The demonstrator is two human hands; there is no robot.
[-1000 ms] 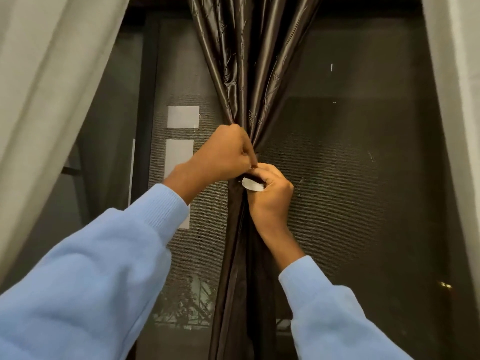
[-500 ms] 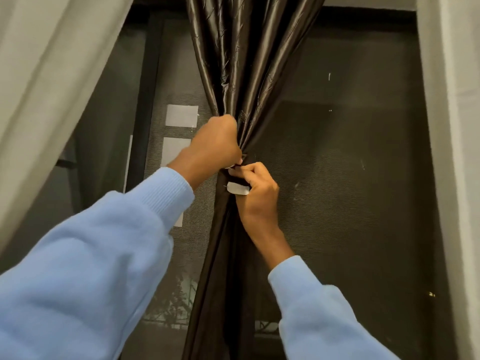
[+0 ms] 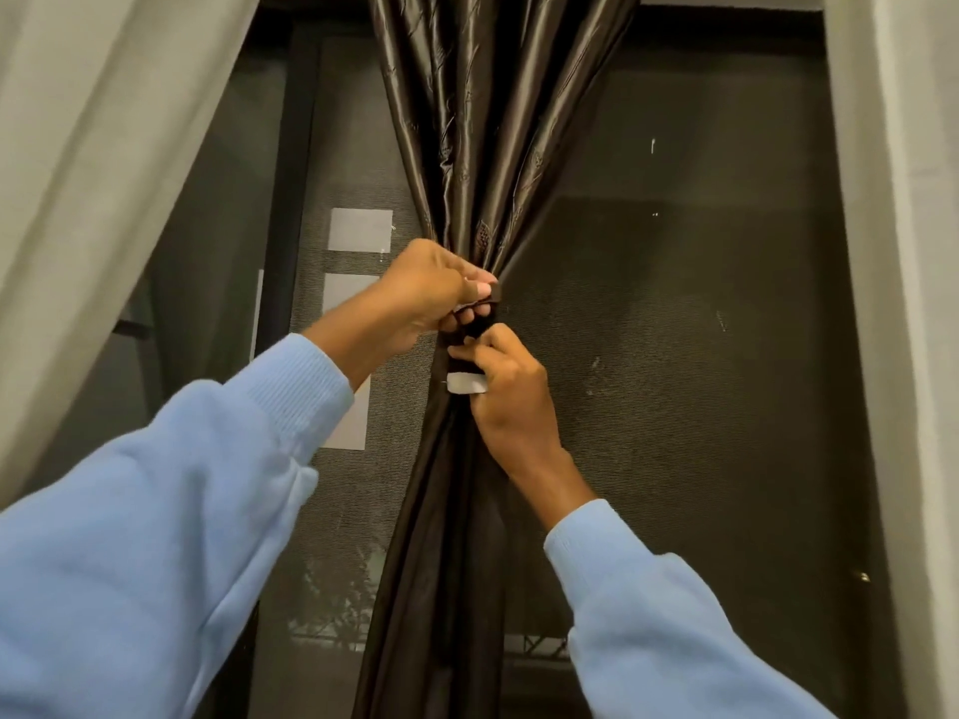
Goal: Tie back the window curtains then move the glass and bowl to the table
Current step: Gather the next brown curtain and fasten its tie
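Note:
A dark brown satin curtain point(image 3: 488, 121) hangs gathered into one bunch in front of the window. A dark tie-back strap point(image 3: 480, 326) goes round the bunch, and a white fastening patch point(image 3: 465, 383) shows at the strap's end. My left hand point(image 3: 425, 293) grips the gathered curtain and pinches the strap's upper end. Just below it, my right hand point(image 3: 511, 402) pinches the strap end with the white patch, against the curtain. No glass, bowl or table is in view.
A pale sheer curtain point(image 3: 104, 173) hangs at the left and another point(image 3: 892, 251) along the right edge. Behind the brown curtain lies a dark mesh window screen point(image 3: 674, 329) with grey rectangular patches point(image 3: 359, 229) on its left part.
My left hand has turned so its fingertips pinch the strap. My right hand has dropped slightly, and the white patch now sits lower on the bunch.

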